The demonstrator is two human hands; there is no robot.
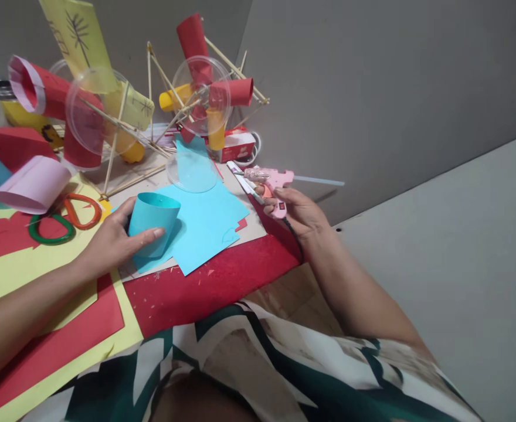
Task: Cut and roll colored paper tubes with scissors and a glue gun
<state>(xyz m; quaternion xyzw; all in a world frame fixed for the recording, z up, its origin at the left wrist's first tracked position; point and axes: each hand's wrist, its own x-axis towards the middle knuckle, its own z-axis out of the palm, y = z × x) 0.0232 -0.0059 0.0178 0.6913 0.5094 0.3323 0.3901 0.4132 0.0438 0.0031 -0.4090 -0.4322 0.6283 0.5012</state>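
Note:
My left hand [115, 240] is wrapped round a blue paper cylinder [155, 220] and holds it rolled, lying on its side over a blue paper sheet [207, 225]. My right hand [299, 214] grips the handle of a pink glue gun [271, 181] whose clear glue stick pokes out to the right. The gun hovers at the right edge of the work surface, a short way from the cylinder.
Red [214, 281] and yellow [16, 266] paper sheets cover the surface. Two stick-and-paper-roll wheel models with clear plastic lids [93, 111] [200, 94] stand behind. Scissors with green and orange handles [64, 220], a pink paper roll [33, 184] and a red-white box [238, 146] lie nearby. Grey wall behind.

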